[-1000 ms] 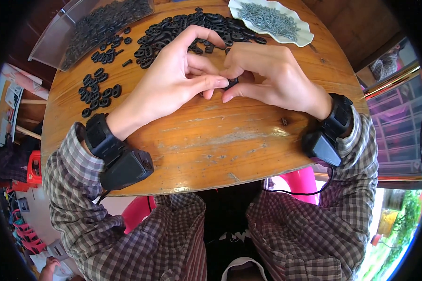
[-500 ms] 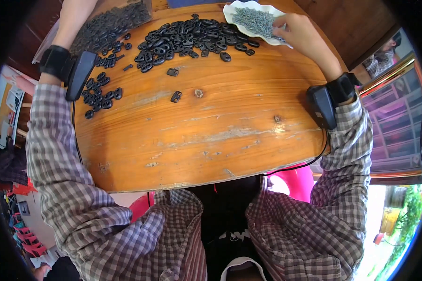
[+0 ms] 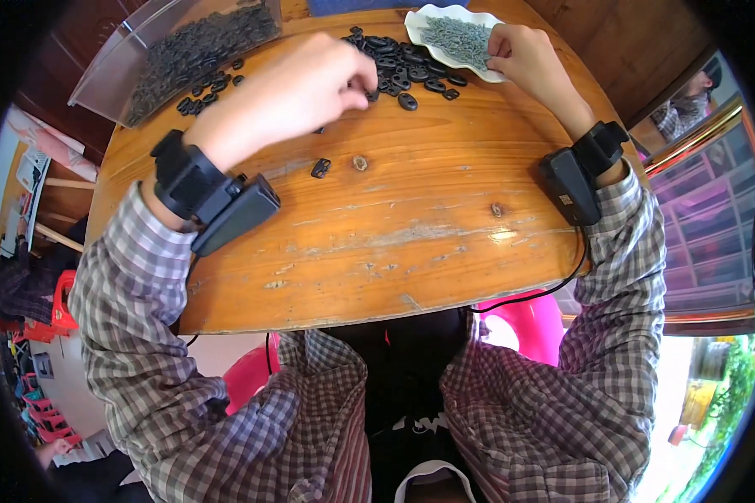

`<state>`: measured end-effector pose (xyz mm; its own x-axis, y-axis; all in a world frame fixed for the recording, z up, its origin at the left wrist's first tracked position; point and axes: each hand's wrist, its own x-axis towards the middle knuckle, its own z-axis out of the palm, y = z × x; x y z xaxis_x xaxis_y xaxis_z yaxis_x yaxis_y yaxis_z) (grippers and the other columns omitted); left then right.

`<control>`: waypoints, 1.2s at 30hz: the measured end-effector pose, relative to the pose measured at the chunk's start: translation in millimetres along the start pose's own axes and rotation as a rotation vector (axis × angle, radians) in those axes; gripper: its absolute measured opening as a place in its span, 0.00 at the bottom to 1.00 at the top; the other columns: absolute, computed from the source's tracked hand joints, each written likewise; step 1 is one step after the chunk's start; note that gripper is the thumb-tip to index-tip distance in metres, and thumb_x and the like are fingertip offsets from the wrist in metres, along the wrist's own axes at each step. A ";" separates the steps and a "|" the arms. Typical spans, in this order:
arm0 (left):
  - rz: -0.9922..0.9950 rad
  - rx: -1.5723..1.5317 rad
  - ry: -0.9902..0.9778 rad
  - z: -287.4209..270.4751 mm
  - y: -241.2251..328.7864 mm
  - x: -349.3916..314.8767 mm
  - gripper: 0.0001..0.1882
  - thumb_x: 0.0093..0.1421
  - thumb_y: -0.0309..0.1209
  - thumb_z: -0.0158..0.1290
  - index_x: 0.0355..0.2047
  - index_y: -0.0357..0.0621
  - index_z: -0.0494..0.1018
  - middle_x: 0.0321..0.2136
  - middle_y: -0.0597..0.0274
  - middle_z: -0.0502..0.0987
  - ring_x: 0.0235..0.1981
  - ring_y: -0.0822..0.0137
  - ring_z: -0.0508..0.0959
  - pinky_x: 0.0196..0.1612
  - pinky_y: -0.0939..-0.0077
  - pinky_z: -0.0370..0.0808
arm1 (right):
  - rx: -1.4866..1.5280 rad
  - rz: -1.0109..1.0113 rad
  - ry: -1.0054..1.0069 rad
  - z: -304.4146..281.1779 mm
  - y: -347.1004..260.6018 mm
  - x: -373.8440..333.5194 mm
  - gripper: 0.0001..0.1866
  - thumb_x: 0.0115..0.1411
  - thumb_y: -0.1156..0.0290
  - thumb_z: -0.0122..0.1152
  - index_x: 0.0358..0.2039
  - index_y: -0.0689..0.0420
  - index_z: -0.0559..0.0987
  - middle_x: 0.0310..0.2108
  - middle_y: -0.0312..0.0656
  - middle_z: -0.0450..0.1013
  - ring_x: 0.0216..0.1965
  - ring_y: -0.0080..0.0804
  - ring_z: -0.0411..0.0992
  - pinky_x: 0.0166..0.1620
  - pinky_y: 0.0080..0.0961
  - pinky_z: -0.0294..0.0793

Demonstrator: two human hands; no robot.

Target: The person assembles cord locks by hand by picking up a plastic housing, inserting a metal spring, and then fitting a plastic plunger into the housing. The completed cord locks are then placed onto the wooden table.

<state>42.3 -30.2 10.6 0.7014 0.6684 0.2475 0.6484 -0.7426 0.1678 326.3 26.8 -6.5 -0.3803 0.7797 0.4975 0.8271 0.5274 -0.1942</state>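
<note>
My left hand (image 3: 315, 80) reaches across the near side of a heap of small black oval pieces with holes (image 3: 403, 63). Its fingers are curled toward the thumb and partly blurred; a black piece shows by the fingertips, but whether they grip it is unclear. At the right rim of a white wavy-edged plate (image 3: 414, 30), my right hand (image 3: 524, 57) pinches thumb and fingers together. What is between them is too small to make out. The plate holds many small grey screw-like parts (image 3: 453, 35). One small black piece (image 3: 320, 168) lies apart, nearer to me.
A clear plastic bin (image 3: 101, 84) with more black pieces stands tilted at the far left, some pieces spilled before it. Something blue (image 3: 377, 7) sits at the table's far edge. Black wrist devices (image 3: 239, 214) with cables are on both my arms. A person (image 3: 684, 105) shows at right.
My left hand has swung from the bin at far left rightward to the heap, covering part of it. My right hand stays at the plate, its fingers slightly shifted. The bin is more visible.
</note>
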 end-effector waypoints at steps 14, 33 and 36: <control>-0.235 -0.504 0.031 -0.7 -14.1 -5.6 0.10 0.54 0.27 0.53 0.34 0.34 0.72 0.29 0.55 0.77 0.26 0.67 0.77 0.31 0.77 0.73 | -0.139 -0.022 0.132 0.2 2.3 1.8 0.09 0.54 0.69 0.56 0.27 0.62 0.76 0.20 0.50 0.72 0.23 0.43 0.72 0.28 0.32 0.70; -0.421 -1.348 0.231 20.4 7.7 -39.6 0.11 0.57 0.27 0.49 0.39 0.35 0.67 0.36 0.51 0.75 0.38 0.65 0.76 0.43 0.80 0.72 | 0.411 -0.126 0.122 2.0 -83.0 -15.3 0.07 0.52 0.80 0.56 0.34 0.65 0.75 0.29 0.39 0.74 0.31 0.23 0.72 0.38 0.18 0.72; -0.385 -1.311 0.205 23.7 7.5 -38.1 0.10 0.57 0.27 0.49 0.38 0.35 0.68 0.35 0.52 0.76 0.37 0.66 0.77 0.41 0.82 0.72 | 0.759 -0.057 0.005 5.1 -111.8 -25.5 0.06 0.53 0.82 0.55 0.33 0.66 0.75 0.33 0.39 0.73 0.34 0.21 0.71 0.37 0.15 0.71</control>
<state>27.5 -60.1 -20.2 0.4136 0.9054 0.0962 -0.0405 -0.0873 0.9954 241.4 -50.3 -1.9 -0.4108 0.7437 0.5273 0.2943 0.6556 -0.6954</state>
